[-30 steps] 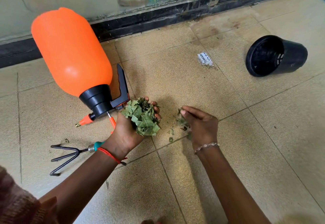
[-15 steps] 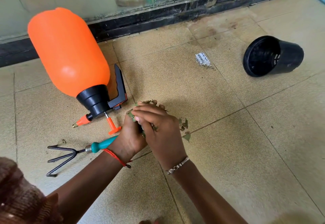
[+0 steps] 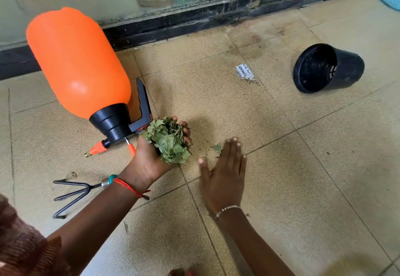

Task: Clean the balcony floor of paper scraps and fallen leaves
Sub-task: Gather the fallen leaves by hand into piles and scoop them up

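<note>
Head view: the left hand (image 3: pixel 151 158) is cupped palm-up, with its fingers curled round a tight bunch of green leaves (image 3: pixel 170 140) and holding it just above the balcony floor (image 3: pixel 303 167). Just to the right of that grip, the right hand (image 3: pixel 225 174) is spread flat, palm down, with straight fingers and nothing in it. Whether its palm touches the tile cannot be told. A few leaf crumbs (image 3: pixel 217 147) lie on the tile at its fingertips, between the two hands.

Touching or almost touching the far-left side of the leaf bunch is the black trigger handle (image 3: pixel 141 102) of an orange sprayer bottle (image 3: pixel 78 63), which lies on its side. Its black neck (image 3: pixel 111 122) points toward the left hand, and its small orange nozzle (image 3: pixel 96 149) lies just left of the wrist. A three-pronged hand rake (image 3: pixel 71 193) lies on the floor to the left, below the grip. The end of its teal handle is hidden under the left wrist, which wears a red string (image 3: pixel 129 188).

Beyond the right hand, well apart from it, a printed paper scrap (image 3: pixel 244 72) lies flat on the tile with some dark specks beside it. Farther right, a black plant pot (image 3: pixel 329 68) lies tipped on its side, its mouth facing the hands. A dark sliding-door track (image 3: pixel 194 22) runs along the far edge of the floor. The right wrist wears a bead bracelet (image 3: pixel 227 208), and a brown knitted sleeve (image 3: pixel 19 247) fills the near-left corner.
</note>
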Demonstrator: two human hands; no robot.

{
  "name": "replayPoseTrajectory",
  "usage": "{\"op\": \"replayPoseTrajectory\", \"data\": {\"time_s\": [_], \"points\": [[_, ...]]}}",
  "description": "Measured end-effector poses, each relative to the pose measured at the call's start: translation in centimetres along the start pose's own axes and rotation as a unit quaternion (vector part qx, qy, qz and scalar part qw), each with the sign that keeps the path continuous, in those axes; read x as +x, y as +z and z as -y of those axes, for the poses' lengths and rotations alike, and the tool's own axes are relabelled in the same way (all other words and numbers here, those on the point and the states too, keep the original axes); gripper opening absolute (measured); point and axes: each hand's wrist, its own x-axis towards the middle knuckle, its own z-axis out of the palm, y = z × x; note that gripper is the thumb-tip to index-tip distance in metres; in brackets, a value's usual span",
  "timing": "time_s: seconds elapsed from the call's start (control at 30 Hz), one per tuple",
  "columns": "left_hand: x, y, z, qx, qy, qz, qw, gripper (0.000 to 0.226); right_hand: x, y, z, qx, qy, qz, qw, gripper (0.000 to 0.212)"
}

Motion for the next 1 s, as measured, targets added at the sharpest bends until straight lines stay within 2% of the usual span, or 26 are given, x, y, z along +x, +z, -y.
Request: {"op": "replayPoseTrajectory", "data": {"time_s": [0.07, 0.17, 0.3, 0.43, 0.5, 0.6, 0.67, 0.73, 0.87, 0.93, 1.0], "points": [[-0.1, -0.3, -0.2, -0.003, -0.003, 0.019, 1.000, 0.025, 1.1, 0.8, 0.8, -0.059, -0.034, 0.010, 0.998, 0.086], [-0.2, -0.3, -0.4, 0.002, 0.003, 0.028, 1.000, 0.020, 3.8, 1.5, 1.7, -0.097, -0.107, 0.047, 0.988, 0.088], [-0.1, -0.1, -0.8, 0.012, 0.017, 0.006, 1.000, 0.015, 6.3, 1.7, 2.2, -0.069, -0.200, 0.067, 0.975, 0.072], [0.0, 0.0, -1.0, 0.013, 0.021, -0.015, 1.000, 0.015, 6.8, 0.7, 2.3, -0.014, -0.285, 0.130, 0.949, 0.060], [0.0, 0.0, -0.9, 0.009, 0.018, -0.011, 1.000, 0.017, 6.6, 0.4, 1.8, -0.003, -0.340, 0.112, 0.934, 0.046], [0.0, 0.1, -0.9, 0.017, 0.020, -0.010, 1.000, 0.016, 5.8, 0.0, 0.3, 0.004, -0.384, 0.029, 0.923, 0.055], [-0.1, 0.1, -1.0, 0.017, 0.023, -0.015, 0.999, 0.016, 5.2, -0.3, -1.0, 0.055, -0.379, 0.043, 0.923, 0.048], [-0.1, 0.2, -1.0, 0.013, 0.026, -0.021, 0.999, 0.015, 4.7, -0.4, -2.1, 0.093, -0.364, 0.049, 0.925, 0.032], [-0.1, 0.3, -1.0, 0.022, 0.021, -0.017, 0.999, 0.015, 3.7, -1.5, -3.1, 0.257, -0.172, -0.040, 0.950, 0.013], [0.0, 0.1, -1.0, 0.015, 0.013, -0.001, 1.000, 0.016, 3.0, -2.1, -3.1, 0.259, -0.095, -0.050, 0.960, 0.021], [0.2, -0.3, -0.9, 0.004, 0.009, 0.013, 1.000, 0.021, 1.9, -2.3, -2.8, 0.183, -0.089, 0.027, 0.979, 0.041]]}}
